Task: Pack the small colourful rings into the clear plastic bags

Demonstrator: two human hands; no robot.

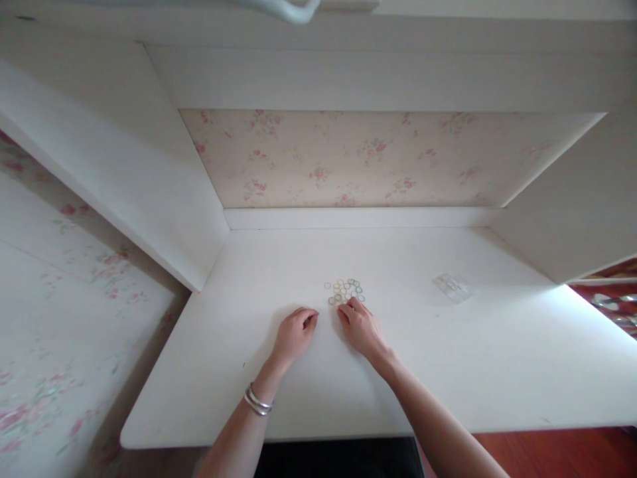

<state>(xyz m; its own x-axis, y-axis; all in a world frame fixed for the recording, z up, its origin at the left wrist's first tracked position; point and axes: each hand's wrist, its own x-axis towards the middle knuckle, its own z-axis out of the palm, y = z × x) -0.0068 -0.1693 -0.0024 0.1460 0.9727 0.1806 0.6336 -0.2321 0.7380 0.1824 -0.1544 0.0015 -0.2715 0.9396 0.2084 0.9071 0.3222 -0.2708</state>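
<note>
The left hand rests curled on the desk, holding nothing that shows. The right hand lies just beside it, its fingertips touching the near edge of the rings; whether it pinches one I cannot tell. A careless sweep could scatter these small rings. Farther right lies a clear packet.

Bare forearms — silver bangles, left wrist

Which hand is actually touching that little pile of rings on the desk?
The right hand: its fingers reach the near edge of the pile of small rings. The left hand, curled, rests on the bare desk beside it.
</note>
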